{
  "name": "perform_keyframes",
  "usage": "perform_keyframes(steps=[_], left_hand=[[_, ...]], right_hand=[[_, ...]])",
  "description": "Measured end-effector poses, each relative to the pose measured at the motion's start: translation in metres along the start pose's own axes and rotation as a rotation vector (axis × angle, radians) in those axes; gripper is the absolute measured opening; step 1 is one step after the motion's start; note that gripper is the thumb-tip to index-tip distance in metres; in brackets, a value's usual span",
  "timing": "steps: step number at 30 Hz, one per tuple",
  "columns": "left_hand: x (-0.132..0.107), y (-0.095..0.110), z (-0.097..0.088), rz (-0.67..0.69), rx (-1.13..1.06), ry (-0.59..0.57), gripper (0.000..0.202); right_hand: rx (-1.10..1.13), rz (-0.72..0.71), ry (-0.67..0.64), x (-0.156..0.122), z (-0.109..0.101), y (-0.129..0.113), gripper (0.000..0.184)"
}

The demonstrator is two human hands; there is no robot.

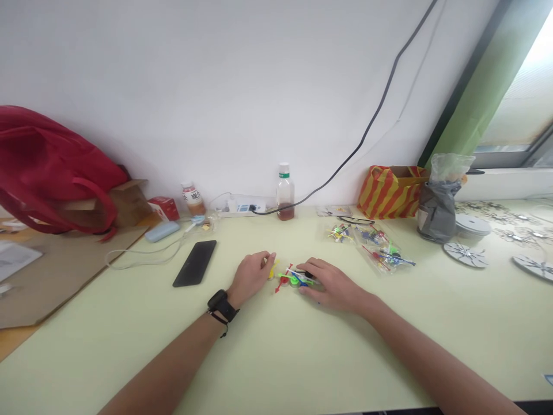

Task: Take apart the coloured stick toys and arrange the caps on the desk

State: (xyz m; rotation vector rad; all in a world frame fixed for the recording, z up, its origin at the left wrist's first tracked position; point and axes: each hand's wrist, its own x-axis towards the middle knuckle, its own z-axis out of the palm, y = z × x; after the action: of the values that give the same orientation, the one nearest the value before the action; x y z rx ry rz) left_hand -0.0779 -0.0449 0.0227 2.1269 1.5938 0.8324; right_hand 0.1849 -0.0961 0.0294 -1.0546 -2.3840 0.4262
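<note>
A small cluster of colourful plastic pieces [294, 280] lies on the table between my hands; red, green, blue, white and black parts show, some thin and arrow-shaped. My left hand [252, 278], with a black watch [221, 304] on its wrist, is curled closed at the left side of the cluster. A yellow plastic piece [272, 271] shows at its fingertips. From the right, my right hand [332, 286] rests over the cluster, thumb and fingers apart and touching the pieces. Its fingers partly hide the black and blue parts.
Clear bags of similar pieces [387, 257] lie to the right, near folded glasses [356, 220]. A phone [195, 263] lies left. At the wall stand a bottle [285, 193], a power strip [244, 207] and a striped bag [389, 193]. Slotted discs [465, 255] sit far right.
</note>
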Motion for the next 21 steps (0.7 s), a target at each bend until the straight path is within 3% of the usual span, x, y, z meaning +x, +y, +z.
perform_keyframes(steps=[6,9,12,15,19,21], left_hand=[[-0.009,0.014,-0.003,0.210,-0.162,-0.167,0.049],[-0.015,0.024,-0.008,0.305,-0.161,-0.277,0.036],[-0.019,0.030,-0.013,0.370,-0.151,-0.340,0.040],[-0.017,0.032,-0.019,0.355,-0.152,-0.377,0.050],[0.002,0.035,-0.038,0.274,-0.064,-0.363,0.052],[0.017,0.040,-0.054,0.263,0.016,-0.482,0.051]], right_hand=[[0.063,-0.051,0.031,0.002,0.005,0.000,0.037],[0.094,-0.091,0.049,0.006,0.012,0.002,0.028],[0.100,-0.108,0.082,0.007,0.016,0.003,0.028],[0.084,-0.102,0.153,0.009,0.013,0.006,0.031],[0.039,-0.039,0.247,0.026,0.002,0.024,0.018],[-0.018,0.013,0.251,0.043,-0.007,0.041,0.017]])
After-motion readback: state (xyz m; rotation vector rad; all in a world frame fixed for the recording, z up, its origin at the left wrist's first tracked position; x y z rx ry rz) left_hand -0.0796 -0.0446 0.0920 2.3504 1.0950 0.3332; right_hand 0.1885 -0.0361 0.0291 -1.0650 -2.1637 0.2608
